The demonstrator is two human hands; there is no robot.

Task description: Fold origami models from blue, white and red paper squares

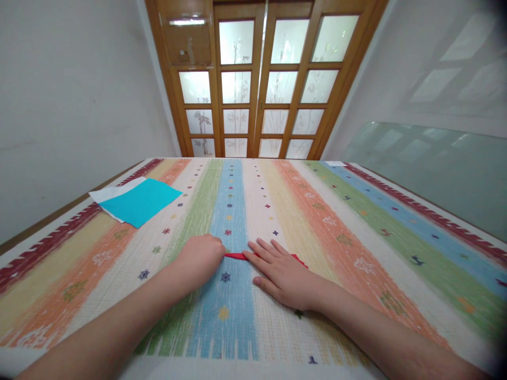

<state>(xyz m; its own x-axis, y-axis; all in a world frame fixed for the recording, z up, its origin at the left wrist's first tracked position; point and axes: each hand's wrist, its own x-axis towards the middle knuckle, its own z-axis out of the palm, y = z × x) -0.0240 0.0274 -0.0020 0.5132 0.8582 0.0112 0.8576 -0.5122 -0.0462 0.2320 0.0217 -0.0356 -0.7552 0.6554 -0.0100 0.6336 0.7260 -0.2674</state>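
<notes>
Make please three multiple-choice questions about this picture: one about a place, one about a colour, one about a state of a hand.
1. Where do the turquoise paper sheets lie on the striped cloth?
A. far left, away from the hands
B. under the right hand
C. at the right edge

2. What colour is the paper between the hands?
A. yellow
B. red
C. white

3. How does the right hand rest?
A. raised in the air
B. closed in a fist
C. flat, fingers spread on the paper

Answers:
1 A, the sheets sit near the left border, apart from both hands.
2 B, a red strip shows between the left hand and the right.
3 C, the palm lies down with fingers extended over the red paper.
</notes>
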